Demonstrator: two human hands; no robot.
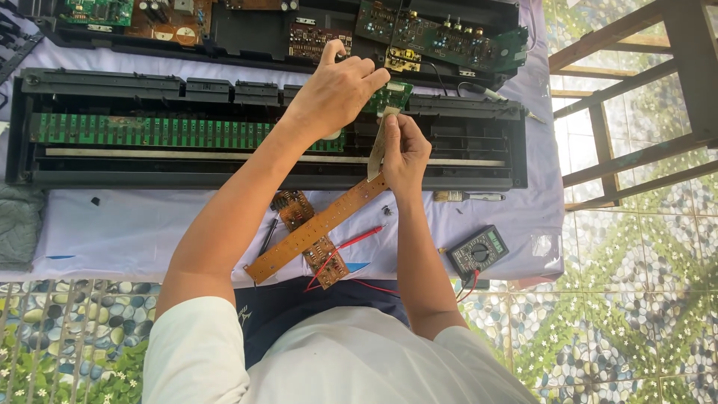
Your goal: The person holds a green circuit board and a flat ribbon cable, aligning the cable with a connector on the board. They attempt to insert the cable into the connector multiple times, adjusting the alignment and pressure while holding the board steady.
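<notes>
My left hand (336, 90) reaches over the open black keyboard chassis (75, 178) and grips a small green circuit board (392, 96) at its far edge. Just below, my right hand (405, 153) pinches a flat beige ribbon cable (377, 150) that runs up to that green board. The cable's lower end joins a long brown circuit strip (314, 228), which slants down to the left over the chassis's front edge and the white cloth (112, 224).
A long green board (149, 131) lies inside the chassis. Two small brown boards (327, 262), a red probe (355, 239), a multimeter (477, 253) and a brush (467, 197) lie on the cloth. More circuit boards (434, 37) sit behind. A wooden frame (636, 90) stands right.
</notes>
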